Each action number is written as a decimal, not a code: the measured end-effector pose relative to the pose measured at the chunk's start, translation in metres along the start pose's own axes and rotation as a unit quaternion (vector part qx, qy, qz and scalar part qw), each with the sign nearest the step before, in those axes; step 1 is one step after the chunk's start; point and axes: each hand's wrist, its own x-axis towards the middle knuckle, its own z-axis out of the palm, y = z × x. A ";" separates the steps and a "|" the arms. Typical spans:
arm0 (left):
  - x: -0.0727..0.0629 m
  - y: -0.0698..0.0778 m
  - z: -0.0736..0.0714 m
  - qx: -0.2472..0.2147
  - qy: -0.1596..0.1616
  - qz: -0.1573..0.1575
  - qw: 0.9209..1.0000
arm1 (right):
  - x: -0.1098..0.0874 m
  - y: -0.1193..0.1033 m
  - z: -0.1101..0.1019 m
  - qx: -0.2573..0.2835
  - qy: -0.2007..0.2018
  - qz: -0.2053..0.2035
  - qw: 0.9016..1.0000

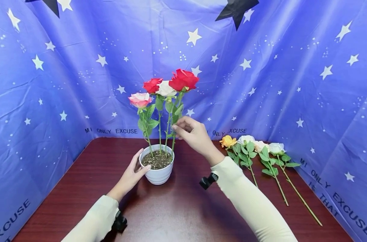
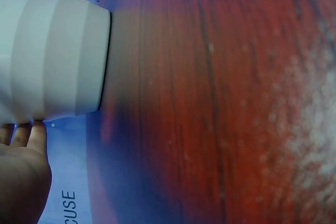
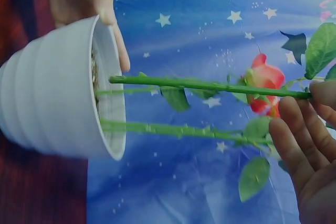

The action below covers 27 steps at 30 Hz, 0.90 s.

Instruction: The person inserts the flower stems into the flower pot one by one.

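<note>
A white ribbed flowerpot (image 1: 157,174) with brown soil (image 1: 157,160) stands on the table. My left hand (image 1: 135,172) holds its left side, thumb at the rim and fingers around the outer wall. In the pot stand a pink-and-white rose (image 1: 140,100), a smaller red rose (image 1: 152,85) and a white rose (image 1: 166,88). With my right hand (image 1: 191,132), I pinch the green stem (image 3: 210,85) of a large red rose (image 1: 184,80), held upright over the pot's right side. In the right wrist view, that stem's cut lower end shows near the rim, outside the soil.
On the table's right side lie several cut roses: a yellow one (image 1: 228,141), a white one (image 1: 276,148) and paler ones, stems pointing toward the front. A blue star-printed cloth (image 1: 80,84) hangs behind and beside the dark red wooden table (image 1: 177,208).
</note>
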 end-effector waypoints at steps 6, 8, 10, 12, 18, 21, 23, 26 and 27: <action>-0.001 0.000 -0.001 -0.004 0.001 0.003 1.000 | 0.009 0.002 0.025 0.008 0.007 -0.009 1.000; -0.001 0.000 -0.001 -0.006 0.000 0.006 1.000 | 0.011 0.004 0.032 0.002 0.006 -0.012 1.000; 0.000 0.000 -0.001 -0.006 0.000 0.008 1.000 | 0.012 0.006 0.038 -0.012 0.005 -0.015 1.000; 0.000 0.000 -0.001 0.002 -0.001 0.008 1.000 | 0.014 0.008 0.044 -0.026 0.003 -0.020 0.999; 0.000 -0.001 0.000 0.014 -0.001 0.000 1.000 | 0.017 0.011 0.058 -0.056 0.000 -0.033 0.998; 0.000 -0.001 0.000 0.014 -0.003 -0.002 1.000 | 0.018 0.016 0.065 -0.066 -0.001 -0.041 0.997; 0.000 -0.001 0.000 0.014 -0.003 -0.002 1.000 | 0.020 0.018 0.069 -0.071 -0.004 -0.047 0.996; 0.000 0.000 0.000 0.012 -0.003 0.000 1.000 | 0.021 0.021 0.074 -0.082 -0.009 -0.057 0.995; 0.000 0.000 0.000 0.011 -0.003 0.001 1.000 | 0.021 0.022 0.076 -0.084 -0.012 -0.059 0.995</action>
